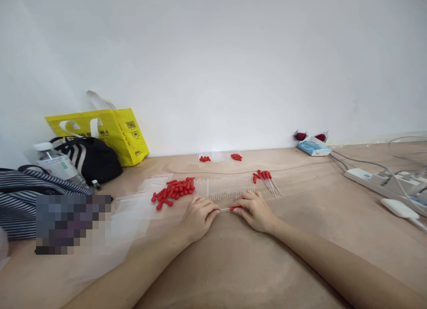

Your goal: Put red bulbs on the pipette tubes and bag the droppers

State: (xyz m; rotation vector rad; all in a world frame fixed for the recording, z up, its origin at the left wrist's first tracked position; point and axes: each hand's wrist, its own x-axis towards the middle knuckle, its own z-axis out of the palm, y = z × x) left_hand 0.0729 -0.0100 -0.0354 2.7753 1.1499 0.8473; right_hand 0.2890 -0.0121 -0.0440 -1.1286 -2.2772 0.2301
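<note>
Between my hands lies a clear glass dropper tube (225, 209), held level just above or on the table. My left hand (200, 215) pinches its left end. At the other end, my right hand (251, 211) grips a red rubber bulb (235, 208), which meets the tube; how far it is pushed on cannot be seen. Behind my hands is a row of bare glass tubes (223, 187) side by side. A heap of loose red bulbs (176, 189) lies to the left of the row. Several droppers with red bulbs fitted (271, 184) lie to its right.
Clear plastic bags (133, 220) lie at left, near a striped bag (20, 202), a water bottle (60, 164), a black pouch (96, 160) and a yellow bag (123, 135). Bagged droppers (220, 157) lie by the wall. A tissue pack (313, 148) and power strip (367, 177) are right.
</note>
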